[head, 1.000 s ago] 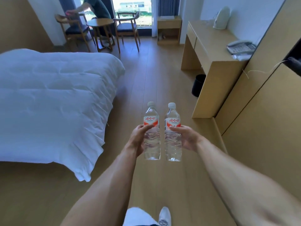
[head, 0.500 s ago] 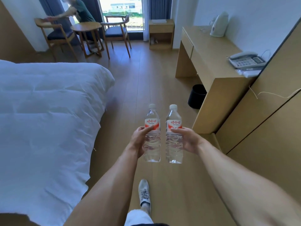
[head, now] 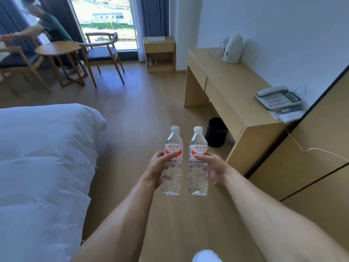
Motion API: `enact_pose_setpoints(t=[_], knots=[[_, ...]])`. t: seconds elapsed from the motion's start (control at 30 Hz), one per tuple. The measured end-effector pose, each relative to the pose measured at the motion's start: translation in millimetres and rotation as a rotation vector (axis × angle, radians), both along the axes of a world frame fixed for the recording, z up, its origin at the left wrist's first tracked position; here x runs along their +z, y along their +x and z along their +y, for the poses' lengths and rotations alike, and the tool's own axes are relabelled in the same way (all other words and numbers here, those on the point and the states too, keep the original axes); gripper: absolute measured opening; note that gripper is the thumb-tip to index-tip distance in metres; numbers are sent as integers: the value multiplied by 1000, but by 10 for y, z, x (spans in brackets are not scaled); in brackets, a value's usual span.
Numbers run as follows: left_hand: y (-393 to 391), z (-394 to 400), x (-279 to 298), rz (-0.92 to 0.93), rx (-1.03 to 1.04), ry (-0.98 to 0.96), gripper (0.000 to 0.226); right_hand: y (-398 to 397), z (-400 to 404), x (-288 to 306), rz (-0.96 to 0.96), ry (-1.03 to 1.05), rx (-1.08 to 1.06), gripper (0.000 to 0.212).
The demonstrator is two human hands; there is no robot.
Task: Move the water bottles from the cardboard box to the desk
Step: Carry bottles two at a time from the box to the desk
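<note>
White bedding covers the bed (head: pixel 43 157), the largest thing in view, filling the left side beside a strip of wood floor (head: pixel 143 103). Across that strip, against the right wall, stands the pale wooden desk; its tabletop (head: pixel 232 87) is bare through the middle. A kettle (head: pixel 232 48) sits near its far edge, and a telephone (head: pixel 279 98) rests on papers at its near right corner, close to the wall. A black bin (head: pixel 216 132) stands on the floor under the desk's near end.

Both bottles are in the air over the floor, upright, side by side and not touching, still short of the desk. The left hand (head: pixel 156 168) is wrapped around the left bottle (head: pixel 172 161) just below its red label, and the right hand (head: pixel 215 167) is clamped the same way around the right bottle (head: pixel 198 162). Both caps look closed. The cardboard box is not in view.

The step in hand, as I judge it, is the carry to the desk. To do it well, keep the bottles vertical and apart, swing them rightward over the tabletop's front edge, and aim for the bare middle stretch between kettle and telephone. Set each base flat before loosening the fingers, well in from the edge and clear of the telephone's cord.
</note>
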State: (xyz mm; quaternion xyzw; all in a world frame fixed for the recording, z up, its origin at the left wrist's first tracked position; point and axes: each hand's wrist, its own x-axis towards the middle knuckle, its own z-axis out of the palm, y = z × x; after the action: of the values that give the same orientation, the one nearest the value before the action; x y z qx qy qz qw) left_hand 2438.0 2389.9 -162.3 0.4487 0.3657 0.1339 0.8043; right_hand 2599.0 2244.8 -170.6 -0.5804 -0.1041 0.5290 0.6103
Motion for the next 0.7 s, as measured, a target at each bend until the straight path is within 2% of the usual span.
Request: enact_pose_setpoints(t=[0.13,0.5,0.7], knots=[[500,519,-30,12,7,16,74,513,549,-76,-8,10,1,51],[2076,2037,86,-10,157,11,85,2127,2237,-121,47,23,83,55],[2830,2710,18,21,191,6,57,2870,2856,-47,72,37,120,47]])
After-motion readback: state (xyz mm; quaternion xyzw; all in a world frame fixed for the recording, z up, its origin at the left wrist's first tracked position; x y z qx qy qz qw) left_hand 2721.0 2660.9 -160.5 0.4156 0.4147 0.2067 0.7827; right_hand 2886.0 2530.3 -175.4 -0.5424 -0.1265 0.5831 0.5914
